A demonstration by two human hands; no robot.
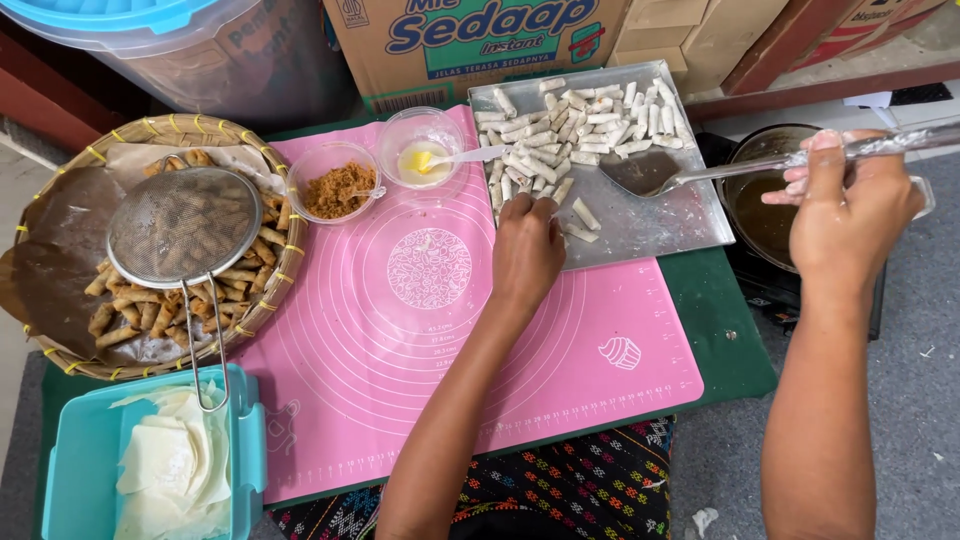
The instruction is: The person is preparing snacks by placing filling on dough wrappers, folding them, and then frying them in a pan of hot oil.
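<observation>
We're over the metal tray (690, 225) in the upper middle of the frame, and it's loaded with small white uncooked rolls (585, 120). Our left hand (526, 250) is curled down at the tray's near edge, fingertips closing on a roll or two, though we can't see exactly how many it grips. Our right hand (845, 215), at the right edge, is clenched around the handle of a metal spatula (645, 172), its blade resting on the tray beside the rolls.

Just right of the tray sits a dark pan (765, 215) with brownish oil in it. If that oil is hot, a roll dropped from height could splash us, and a roll could slide off the tilted blade onto the green table.

Moving left: one clear bowl (420, 140) holds a yellowish paste and a spoon, another (338, 180) holds brown shredded filling, both on the pink mat (420, 340). Far left, a woven basket (60, 255) holds golden fried rolls under a wire strainer (185, 228). Bottom left, a teal tub (75, 470) holds pale wrappers.
</observation>
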